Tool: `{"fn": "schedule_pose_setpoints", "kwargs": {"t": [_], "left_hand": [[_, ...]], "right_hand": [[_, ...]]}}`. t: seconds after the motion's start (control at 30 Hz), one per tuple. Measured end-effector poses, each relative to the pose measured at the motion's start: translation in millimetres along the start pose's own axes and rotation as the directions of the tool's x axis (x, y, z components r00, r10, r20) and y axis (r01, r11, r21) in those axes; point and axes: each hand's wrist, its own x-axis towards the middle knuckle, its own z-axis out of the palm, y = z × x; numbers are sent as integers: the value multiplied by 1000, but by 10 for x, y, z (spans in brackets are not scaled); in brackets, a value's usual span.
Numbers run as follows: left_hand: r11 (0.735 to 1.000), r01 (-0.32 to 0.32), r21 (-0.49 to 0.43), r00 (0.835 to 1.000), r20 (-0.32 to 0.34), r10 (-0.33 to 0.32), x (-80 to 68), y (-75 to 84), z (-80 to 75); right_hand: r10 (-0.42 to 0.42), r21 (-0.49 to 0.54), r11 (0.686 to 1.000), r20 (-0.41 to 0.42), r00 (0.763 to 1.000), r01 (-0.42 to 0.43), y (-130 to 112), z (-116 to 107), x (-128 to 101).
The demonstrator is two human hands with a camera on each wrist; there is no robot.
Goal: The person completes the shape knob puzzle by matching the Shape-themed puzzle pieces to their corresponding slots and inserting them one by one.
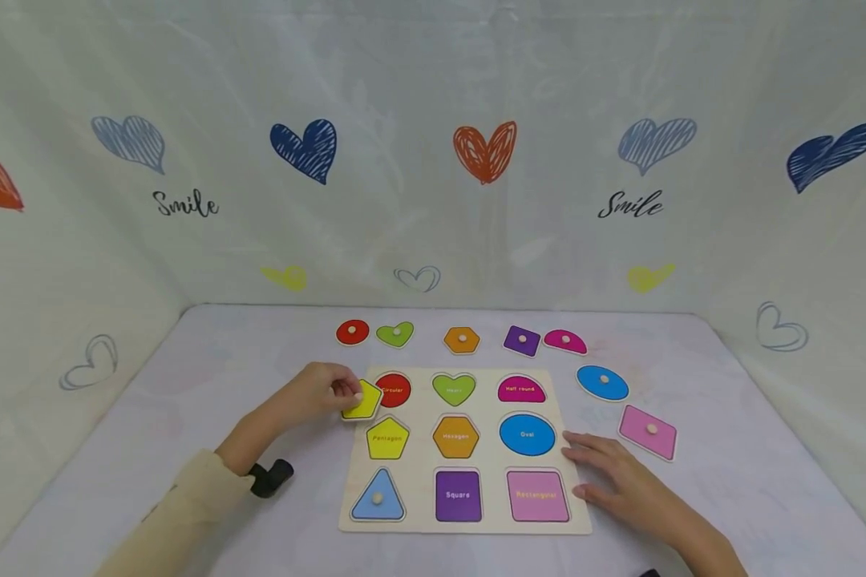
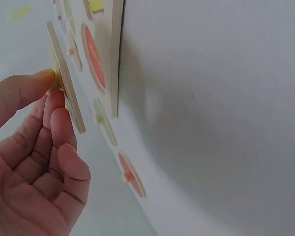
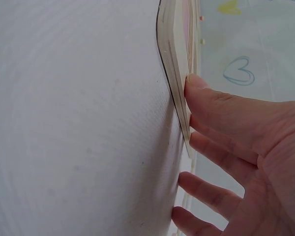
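Observation:
A yellow pentagon puzzle piece (image 1: 365, 404) is pinched by its knob between the thumb and fingers of my left hand (image 1: 323, 389). It is held tilted over the upper left edge of the wooden shape board (image 1: 418, 489), and in the left wrist view the piece (image 2: 69, 83) is clear of the board. Below it lies the yellow recess marked Pentagon (image 1: 387, 449). A blue triangle piece (image 1: 386, 508) with a knob sits in the board's lower left slot. My right hand (image 1: 621, 485) touches the board's right edge with its fingers extended.
Behind the board lie a red circle (image 1: 352, 336), a green heart (image 1: 392, 336), an orange hexagon (image 1: 462, 345), a purple square (image 1: 522, 348) and a magenta half round (image 1: 565, 347). A blue oval (image 1: 600, 389) and a pink rectangle (image 1: 645, 442) lie right of it.

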Motion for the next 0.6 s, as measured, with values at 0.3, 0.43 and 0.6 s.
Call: {"fn": "schedule_pose_setpoints", "kwargs": {"t": [0.3, 0.43, 0.6], "left_hand": [[999, 38, -18, 998, 42, -38, -17, 109, 158], [1000, 14, -12, 998, 64, -13, -17, 93, 215], [1000, -22, -6, 997, 77, 23, -34, 123, 246]], "right_hand": [[7, 2, 1000, 0, 1000, -7, -13, -2, 7], [7, 6, 1000, 4, 1000, -7, -8, 0, 5], [12, 11, 1000, 6, 1000, -12, -6, 0, -5]]}}
